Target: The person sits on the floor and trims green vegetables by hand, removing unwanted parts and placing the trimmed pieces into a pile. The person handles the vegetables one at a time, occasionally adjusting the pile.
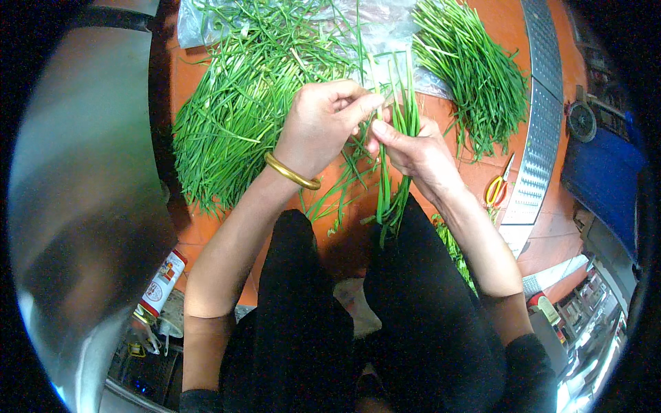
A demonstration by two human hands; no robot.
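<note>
My left hand (pixel 323 121), with a gold-coloured bangle (pixel 292 173) at the wrist, pinches a pale green stalk between thumb and fingers. Close beside it on the right, my right hand (pixel 413 147) holds a small bunch of garlic chives (pixel 408 111), its leaves hanging down between my knees. A large heap of chives (pixel 232 129) lies to the left, partly on a clear plastic sheet (pixel 387 26). Another pile, with its stalks lined up (pixel 475 82), rests at the upper right. Loose leaves (pixel 335 193) are scattered on the floor beneath my hands.
Yellow-handled scissors (pixel 496 190) lie on the orange tiled floor (pixel 475 178), beside a perforated metal grate (pixel 534 149). More greens (pixel 454 248) lie by my right knee. A large metallic surface (pixel 93 129) stands at the left, with a printed container (pixel 162 283) below. At the far right is a blue object (pixel 599 180).
</note>
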